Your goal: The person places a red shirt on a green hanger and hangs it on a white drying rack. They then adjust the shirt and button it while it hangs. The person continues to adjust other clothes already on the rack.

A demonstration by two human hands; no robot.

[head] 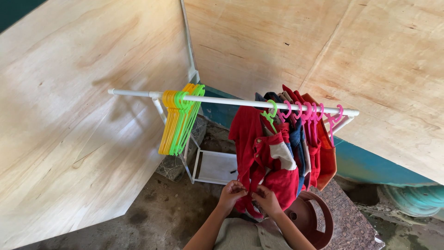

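A red garment [259, 153] with a grey patch hangs from a green hanger [270, 113] on a white rail [222, 100]. My left hand [231, 192] and my right hand [266, 198] both pinch its lower front edge, fingers closed on the cloth, close together. Behind it hang more red, blue and orange clothes [312, 148] on pink hangers [310, 113].
A bunch of bare yellow, orange and green hangers [180, 120] hangs at the rail's left end. Plywood walls [69, 115] enclose the corner. A brown plastic stool [314, 217] stands on a patterned mat below right. The rack's white base shelf [215, 166] sits on the concrete floor.
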